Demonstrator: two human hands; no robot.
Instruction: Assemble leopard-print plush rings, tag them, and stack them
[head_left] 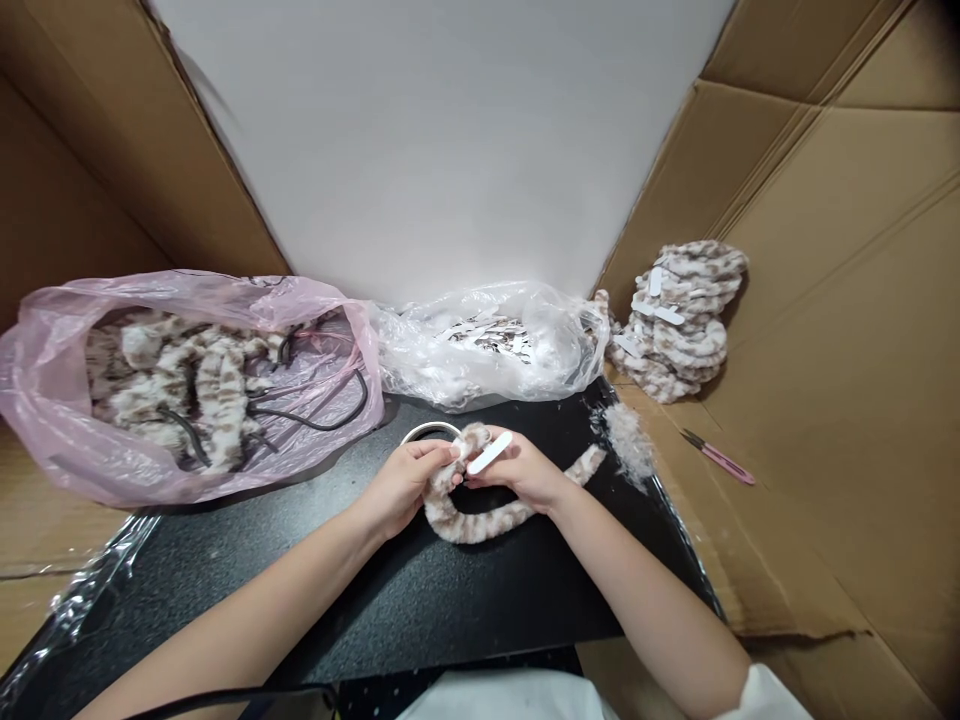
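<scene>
Both hands meet over the middle of the black tabletop point(315, 590). My left hand point(397, 487) pinches a fluffy brown-and-white spotted plush strip point(480, 526) near one end. That strip curls round below the fingers, and its other end passes behind my right wrist. My right hand point(531, 472) has its fingers closed on the same end, with a white oblong tag point(490, 454) lying across the fingertips. I cannot tell whether the tag is fastened to the fur. Just behind my left fingers lies a white-rimmed ring point(431, 427), partly covered.
A pink plastic bag point(45, 340) of spotted fur pieces and dark cords stands left. Behind is a clear bag point(555, 345) of white tags. At right are stacked tagged fur strips point(697, 310), loose clear plastic bits point(630, 440) and pink-handled snips point(720, 458). Cardboard walls point(840, 330) flank the table.
</scene>
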